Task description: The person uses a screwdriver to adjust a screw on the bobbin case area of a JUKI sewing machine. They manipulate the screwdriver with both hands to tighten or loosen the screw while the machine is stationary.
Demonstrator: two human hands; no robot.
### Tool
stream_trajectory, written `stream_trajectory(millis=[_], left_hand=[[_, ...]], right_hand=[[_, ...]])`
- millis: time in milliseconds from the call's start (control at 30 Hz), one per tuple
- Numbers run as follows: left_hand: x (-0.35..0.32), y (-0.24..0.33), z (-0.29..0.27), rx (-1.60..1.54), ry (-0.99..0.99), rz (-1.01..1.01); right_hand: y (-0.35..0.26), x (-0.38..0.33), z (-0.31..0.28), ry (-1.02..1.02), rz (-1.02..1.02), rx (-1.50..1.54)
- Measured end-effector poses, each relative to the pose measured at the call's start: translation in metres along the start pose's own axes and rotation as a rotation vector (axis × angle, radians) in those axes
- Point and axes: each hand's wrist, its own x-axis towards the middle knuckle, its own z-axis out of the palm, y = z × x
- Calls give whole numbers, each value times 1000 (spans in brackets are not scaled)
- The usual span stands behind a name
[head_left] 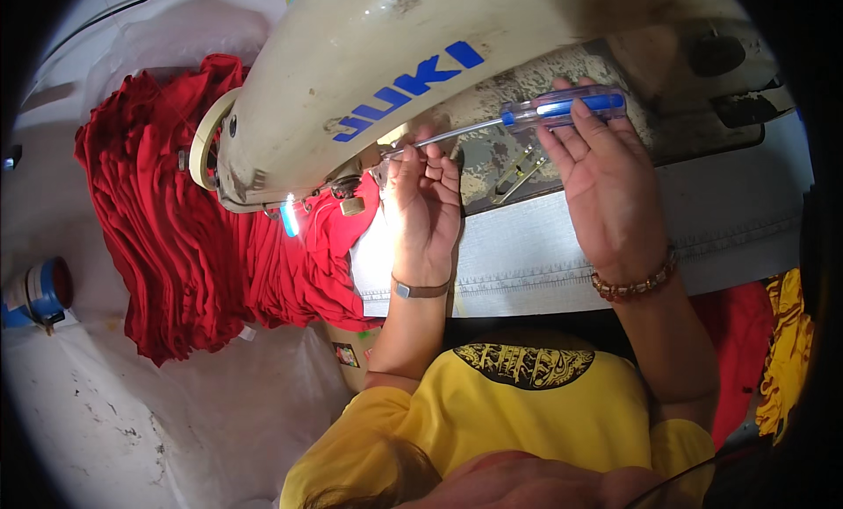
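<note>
Right hand [610, 175]: palm turned up, thumb and fingers closed about the handle of a screwdriver [546, 112]; we record a clear handle with blue parts and a slim metal shaft. The shaft runs leftward from this hand to the fingertips of the other. At the wrist, a beaded bracelet [634, 281].

Left hand [428, 215]: raised, fingers curled, fingertips gathered at the shaft near its far end; whether they pinch it we cannot tell, and the tip we cannot make out clearly. At the wrist, a wristwatch [404, 290] with a brown strap.

Directly above the left hand, we list a cream industrial sewing machine [307, 96] with blue lettering, its surface scuffed. Between the two hands, its worn, speckled metal bed [492, 180].

Below the bed, passing behind both wrists, a pale grey tabletop [500, 237] with a measuring scale [544, 270] along its near edge.

Left of the left hand, a large heap of red fabric [184, 219], deeply folded; farther left, a blue cylindrical object [39, 294].

Well to the lower right of the right hand, gathered yellow fabric [783, 360]. Below both hands, we note the person's yellow shirt [527, 412] with a black printed motif.
</note>
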Motion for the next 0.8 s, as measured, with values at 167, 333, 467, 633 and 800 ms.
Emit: stream_trajectory(millis=[167, 333, 467, 633, 800], left_hand=[[0, 1, 1, 3, -34, 2], [-3, -3, 4, 29, 7, 34], [-3, -1, 5, 56, 29, 41], [-2, -1, 5, 68, 24, 40], [-2, 0, 4, 84, -30, 35]], right_hand=[[-4, -3, 4, -10, 30, 26], [-3, -3, 2, 29, 12, -24], [0, 0, -4, -34, 3, -37], [1, 1, -2, 14, -17, -74], [0, 0, 1, 39, -36, -91]])
